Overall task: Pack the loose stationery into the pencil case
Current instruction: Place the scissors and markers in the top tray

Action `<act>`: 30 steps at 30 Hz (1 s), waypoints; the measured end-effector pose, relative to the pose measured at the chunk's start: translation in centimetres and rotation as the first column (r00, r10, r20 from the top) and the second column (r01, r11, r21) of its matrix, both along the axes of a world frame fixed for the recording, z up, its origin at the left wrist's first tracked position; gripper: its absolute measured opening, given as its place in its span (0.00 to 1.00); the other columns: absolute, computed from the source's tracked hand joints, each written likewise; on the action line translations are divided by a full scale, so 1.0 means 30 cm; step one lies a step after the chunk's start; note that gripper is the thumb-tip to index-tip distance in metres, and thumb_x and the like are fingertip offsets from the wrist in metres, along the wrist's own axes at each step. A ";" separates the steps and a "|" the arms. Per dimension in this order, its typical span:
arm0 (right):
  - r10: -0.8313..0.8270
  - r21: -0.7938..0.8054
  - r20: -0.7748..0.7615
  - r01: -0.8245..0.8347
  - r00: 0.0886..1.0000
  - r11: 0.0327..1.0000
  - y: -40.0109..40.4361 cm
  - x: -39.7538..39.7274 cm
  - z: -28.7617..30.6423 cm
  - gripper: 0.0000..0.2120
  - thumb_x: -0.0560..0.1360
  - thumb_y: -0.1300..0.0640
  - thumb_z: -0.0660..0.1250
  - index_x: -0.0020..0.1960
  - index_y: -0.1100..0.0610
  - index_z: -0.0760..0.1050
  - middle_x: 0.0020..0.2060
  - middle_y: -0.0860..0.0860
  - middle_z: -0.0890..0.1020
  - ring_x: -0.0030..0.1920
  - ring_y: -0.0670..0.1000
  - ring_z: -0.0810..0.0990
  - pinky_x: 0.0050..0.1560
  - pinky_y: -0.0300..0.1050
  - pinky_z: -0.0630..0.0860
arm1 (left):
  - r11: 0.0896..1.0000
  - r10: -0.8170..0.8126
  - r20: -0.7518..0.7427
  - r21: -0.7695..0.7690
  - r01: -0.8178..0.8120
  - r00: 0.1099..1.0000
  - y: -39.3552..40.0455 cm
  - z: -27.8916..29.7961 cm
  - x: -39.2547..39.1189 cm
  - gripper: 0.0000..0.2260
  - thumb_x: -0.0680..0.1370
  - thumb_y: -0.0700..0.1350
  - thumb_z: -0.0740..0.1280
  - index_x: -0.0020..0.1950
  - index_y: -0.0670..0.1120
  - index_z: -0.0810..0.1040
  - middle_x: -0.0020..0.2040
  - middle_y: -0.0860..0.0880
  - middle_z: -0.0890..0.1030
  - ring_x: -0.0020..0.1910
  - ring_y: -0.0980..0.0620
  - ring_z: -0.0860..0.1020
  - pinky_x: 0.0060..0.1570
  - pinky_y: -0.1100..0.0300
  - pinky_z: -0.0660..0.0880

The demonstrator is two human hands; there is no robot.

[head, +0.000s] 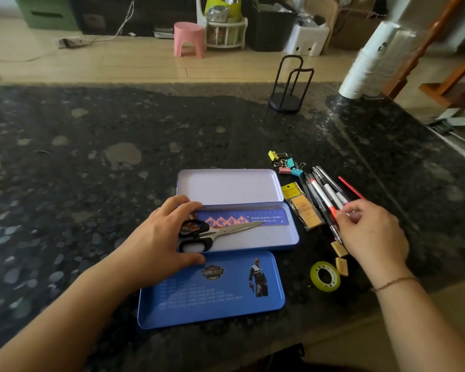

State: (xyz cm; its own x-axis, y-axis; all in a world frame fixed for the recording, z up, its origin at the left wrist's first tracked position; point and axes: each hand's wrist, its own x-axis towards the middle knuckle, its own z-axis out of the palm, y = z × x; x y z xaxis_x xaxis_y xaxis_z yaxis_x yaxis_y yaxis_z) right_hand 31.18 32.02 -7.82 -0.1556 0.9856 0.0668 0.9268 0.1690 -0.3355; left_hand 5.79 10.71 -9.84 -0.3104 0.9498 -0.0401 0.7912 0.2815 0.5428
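Nearest the camera, two bare forearms reach over a dark speckled stone counter point(91, 157). Between them lies a blue tray point(212, 296) printed with a figure and a badge, flat on the counter and just on the near side of the pencil case point(285, 237).

That pencil case is a blue tin, open, its pale lid point(226, 185) laid back on the far side. Inside it a blue ruler point(253, 218) lies along the far wall, and black-handled scissors point(212, 233) rest across the ruler with the blades shut, pointing right.

At the left end of the pencil case, the left hand point(161, 237) clasps the tin: fingers curled over the far rim, thumb pressed on the near wall beside the scissor handles.

Right of the pencil case, the loose stationery sits on the counter: a bundle of pens point(324, 191), a packet of erasers point(304, 208) just beside the case, coloured binder clips point(289, 165) farther off, two loose erasers point(340, 256) and a roll of yellow-green tape point(325, 276) nearer the camera. Over the near ends of the pens, the right hand point(373, 232) has its fingertips drawn together in a pinch; which pen it grips I cannot tell.

Beyond the pencil case, at the far edge of the counter, stands a black wire holder point(287, 87).
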 end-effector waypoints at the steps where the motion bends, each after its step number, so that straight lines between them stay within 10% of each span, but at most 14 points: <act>1: -0.010 -0.001 0.023 0.010 1.000 1.000 0.008 0.000 -0.003 0.10 0.76 0.48 0.67 0.55 0.48 0.79 0.52 0.51 0.81 0.40 0.50 0.74 0.29 0.37 0.63 | 1.000 -0.002 0.003 -0.004 0.002 1.000 -0.001 0.002 -0.002 0.42 0.64 0.59 0.76 0.73 0.56 0.59 0.70 0.59 0.59 0.65 0.54 0.68 0.63 0.60 0.68; 10: -0.041 0.015 0.083 0.040 0.996 0.999 0.032 -0.022 -0.018 0.08 0.75 0.49 0.68 0.50 0.52 0.80 0.49 0.54 0.80 0.39 0.52 0.72 0.28 0.38 0.60 | 0.999 -0.043 -0.006 -0.019 0.043 0.999 -0.014 -0.004 -0.016 0.36 0.64 0.61 0.75 0.69 0.57 0.66 0.68 0.59 0.60 0.62 0.54 0.70 0.61 0.58 0.71; 16: 0.187 0.055 -0.262 -0.178 0.947 0.982 -0.061 -0.104 0.040 0.03 0.76 0.55 0.67 0.49 0.51 0.76 0.43 0.46 0.78 0.42 0.48 0.77 0.33 0.39 0.68 | 0.999 -0.037 -0.001 -0.031 0.037 0.999 -0.017 0.003 -0.002 0.34 0.66 0.66 0.70 0.68 0.57 0.66 0.69 0.59 0.58 0.64 0.53 0.68 0.63 0.54 0.70; 20: 0.535 0.061 -0.126 -0.531 0.836 0.845 -0.165 -0.218 0.007 0.02 0.75 0.53 0.68 0.47 0.48 0.75 0.45 0.43 0.75 0.45 0.46 0.74 0.37 0.39 0.70 | 0.998 -0.050 -0.013 -0.046 0.049 0.999 -0.017 0.006 -0.002 0.30 0.67 0.65 0.70 0.67 0.59 0.69 0.70 0.58 0.57 0.65 0.53 0.67 0.64 0.56 0.69; 30: 0.571 0.092 -0.068 -0.565 0.818 0.820 -0.228 -0.346 -0.056 0.05 0.76 0.50 0.67 0.48 0.51 0.76 0.43 0.46 0.78 0.44 0.48 0.75 0.39 0.44 0.77 | 0.999 -0.021 0.032 -0.026 0.022 0.999 -0.026 0.018 -0.018 0.25 0.70 0.62 0.69 0.66 0.59 0.72 0.71 0.59 0.61 0.64 0.57 0.68 0.60 0.66 0.68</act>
